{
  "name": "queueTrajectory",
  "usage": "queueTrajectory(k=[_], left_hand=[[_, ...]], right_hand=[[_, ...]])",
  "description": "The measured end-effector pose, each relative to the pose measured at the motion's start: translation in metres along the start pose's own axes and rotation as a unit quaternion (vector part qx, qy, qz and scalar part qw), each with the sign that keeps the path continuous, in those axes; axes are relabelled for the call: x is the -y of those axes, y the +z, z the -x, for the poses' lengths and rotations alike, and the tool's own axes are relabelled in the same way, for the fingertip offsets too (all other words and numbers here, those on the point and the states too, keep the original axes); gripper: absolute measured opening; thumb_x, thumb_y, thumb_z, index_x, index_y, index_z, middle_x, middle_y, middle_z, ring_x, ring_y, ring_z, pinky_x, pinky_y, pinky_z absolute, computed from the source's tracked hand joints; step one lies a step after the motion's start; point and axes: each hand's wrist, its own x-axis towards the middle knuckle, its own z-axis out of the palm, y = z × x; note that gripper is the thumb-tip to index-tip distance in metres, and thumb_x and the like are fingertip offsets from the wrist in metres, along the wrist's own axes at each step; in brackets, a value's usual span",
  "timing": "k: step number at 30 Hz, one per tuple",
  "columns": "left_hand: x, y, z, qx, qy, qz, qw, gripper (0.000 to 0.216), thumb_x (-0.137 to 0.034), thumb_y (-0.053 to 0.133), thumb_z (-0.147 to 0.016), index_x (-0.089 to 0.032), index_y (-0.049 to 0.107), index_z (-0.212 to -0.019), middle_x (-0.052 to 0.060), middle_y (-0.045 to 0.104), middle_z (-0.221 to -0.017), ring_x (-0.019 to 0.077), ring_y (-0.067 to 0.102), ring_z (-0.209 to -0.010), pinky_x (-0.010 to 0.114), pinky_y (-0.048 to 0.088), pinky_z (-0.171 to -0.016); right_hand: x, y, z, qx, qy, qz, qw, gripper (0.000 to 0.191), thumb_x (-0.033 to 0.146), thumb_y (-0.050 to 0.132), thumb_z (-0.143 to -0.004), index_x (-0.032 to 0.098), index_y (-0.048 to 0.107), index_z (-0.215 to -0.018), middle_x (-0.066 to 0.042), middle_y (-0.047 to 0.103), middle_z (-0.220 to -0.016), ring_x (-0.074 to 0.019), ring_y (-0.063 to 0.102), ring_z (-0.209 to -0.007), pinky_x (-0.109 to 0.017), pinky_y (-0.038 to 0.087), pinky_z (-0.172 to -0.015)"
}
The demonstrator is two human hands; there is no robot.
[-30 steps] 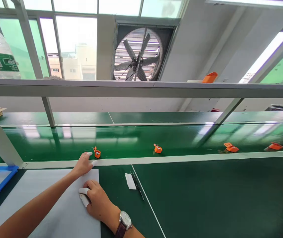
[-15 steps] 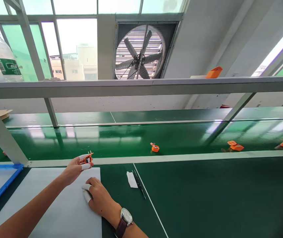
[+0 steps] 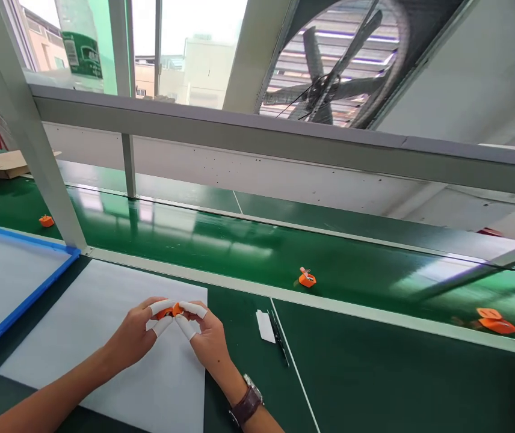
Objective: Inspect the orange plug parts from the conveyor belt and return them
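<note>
Orange part point(image 3: 169, 311), low and left of centre, is pinched between the white-capped fingertips of both hands, left hand point(image 3: 133, 334) and right hand point(image 3: 207, 341), over a white sheet point(image 3: 99, 307) on the counter point(image 3: 375, 373). Farther up, right of centre, another orange piece point(image 3: 306, 278) lies on the green belt point(image 3: 221, 246).

green workbench point(image 3: 375, 373), matte, crossed by a thin white line point(image 3: 296, 376): on it a white sheet point(image 3: 81, 307) at the near left, a blue-framed white board point(image 3: 0, 276) just beside that, and a small white slip point(image 3: 265, 326) lying against a black pen-like tool point(image 3: 280, 338) near the line. glossy green conveyor belt point(image 3: 216, 246) along the bench's far edge: on it three orange parts, well apart, namely left part point(image 3: 46, 221), middle part point(image 3: 306, 278) and right part point(image 3: 494, 322). far green bench point(image 3: 171, 189) beyond the belt: flat cardboard point(image 3: 0, 163) at its left end.
</note>
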Motion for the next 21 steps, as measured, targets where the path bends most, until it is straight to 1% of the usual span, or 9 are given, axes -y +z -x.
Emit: queueTrajectory(k=[1, 3, 4, 6, 8, 10, 14, 18, 21], left_hand=[[-0.003, 0.001, -0.001, 0.011, -0.037, 0.045, 0.998, 0.034, -0.026, 0.057, -0.091, -0.026, 0.066, -0.124, 0.006, 0.068, -0.126, 0.0244, 0.065, -0.115, 0.039, 0.055, -0.1], [-0.008, 0.002, -0.002, 0.028, -0.108, 0.146, 0.983, 0.03, -0.031, 0.06, -0.091, -0.024, 0.069, -0.119, 0.006, 0.072, -0.118, 0.024, 0.068, -0.108, 0.038, 0.057, -0.096], [-0.009, 0.002, -0.002, 0.032, -0.136, 0.191, 0.972, 0.029, -0.033, 0.062, -0.09, -0.022, 0.07, -0.115, 0.006, 0.074, -0.113, 0.024, 0.07, -0.104, 0.038, 0.058, -0.093], [-0.009, 0.003, -0.002, 0.031, -0.166, 0.251, 0.953, 0.028, -0.034, 0.065, -0.087, -0.019, 0.072, -0.109, 0.007, 0.075, -0.104, 0.0241, 0.072, -0.096, 0.037, 0.06, -0.085], [-0.007, 0.003, -0.002, 0.024, -0.178, 0.272, 0.945, 0.028, -0.036, 0.068, -0.085, -0.017, 0.073, -0.106, 0.008, 0.076, -0.1, 0.024, 0.072, -0.091, 0.036, 0.06, -0.081], [-0.005, 0.002, -0.002, 0.031, -0.176, 0.281, 0.943, 0.03, -0.036, 0.069, -0.084, -0.017, 0.073, -0.108, 0.008, 0.076, -0.102, 0.0249, 0.071, -0.096, 0.037, 0.059, -0.086], [-0.004, -0.004, -0.002, 0.072, -0.158, 0.299, 0.938, 0.035, -0.033, 0.067, -0.088, -0.02, 0.071, -0.12, 0.007, 0.075, -0.114, 0.0269, 0.068, -0.109, 0.042, 0.053, -0.101], [-0.002, -0.006, -0.002, 0.09, -0.157, 0.303, 0.936, 0.037, -0.036, 0.069, -0.087, -0.022, 0.072, -0.122, 0.004, 0.075, -0.115, 0.0286, 0.067, -0.113, 0.044, 0.05, -0.104], [0.001, -0.005, -0.001, 0.099, -0.162, 0.289, 0.938, 0.037, -0.038, 0.069, -0.088, -0.022, 0.072, -0.122, 0.004, 0.076, -0.114, 0.0284, 0.067, -0.112, 0.043, 0.05, -0.104]], right_hand=[[0.0, 0.0, 0.001, 0.001, -0.006, -0.003, 1.0, 0.021, 0.023, 0.064, -0.09, 0.024, 0.069, -0.11, -0.004, 0.069, -0.094, -0.0169, 0.065, -0.081, -0.033, 0.059, -0.075], [0.002, -0.001, 0.003, 0.012, -0.038, 0.008, 0.999, 0.023, 0.02, 0.062, -0.091, 0.025, 0.066, -0.114, -0.005, 0.069, -0.101, -0.0175, 0.067, -0.086, -0.034, 0.061, -0.078], [0.003, -0.002, 0.004, 0.024, -0.062, 0.02, 0.998, 0.026, 0.018, 0.061, -0.092, 0.026, 0.065, -0.117, -0.006, 0.069, -0.105, -0.018, 0.068, -0.09, -0.035, 0.061, -0.08], [0.005, -0.003, 0.006, 0.058, -0.117, 0.052, 0.99, 0.036, 0.013, 0.06, -0.092, 0.028, 0.061, -0.124, -0.006, 0.068, -0.112, -0.0191, 0.068, -0.098, -0.037, 0.061, -0.084], [0.007, -0.004, 0.007, 0.083, -0.158, 0.078, 0.981, 0.045, 0.009, 0.059, -0.092, 0.03, 0.056, -0.131, -0.007, 0.067, -0.115, -0.0199, 0.067, -0.103, -0.037, 0.061, -0.086], [0.006, -0.005, 0.007, 0.081, -0.171, 0.103, 0.977, 0.046, 0.008, 0.058, -0.092, 0.029, 0.055, -0.133, -0.008, 0.067, -0.116, -0.0203, 0.067, -0.105, -0.037, 0.061, -0.087], [0.004, -0.008, 0.004, 0.057, -0.161, 0.137, 0.976, 0.043, 0.009, 0.057, -0.094, 0.027, 0.056, -0.132, -0.009, 0.067, -0.115, -0.0215, 0.067, -0.106, -0.039, 0.061, -0.087], [0.003, -0.01, 0.003, 0.088, -0.167, 0.113, 0.976, 0.047, 0.007, 0.057, -0.093, 0.028, 0.055, -0.135, -0.009, 0.065, -0.119, -0.0216, 0.065, -0.108, -0.039, 0.06, -0.09], [0.003, -0.008, 0.005, 0.106, -0.146, 0.091, 0.979, 0.048, 0.006, 0.055, -0.094, 0.031, 0.056, -0.136, -0.009, 0.064, -0.12, -0.0216, 0.064, -0.11, -0.039, 0.058, -0.092]])
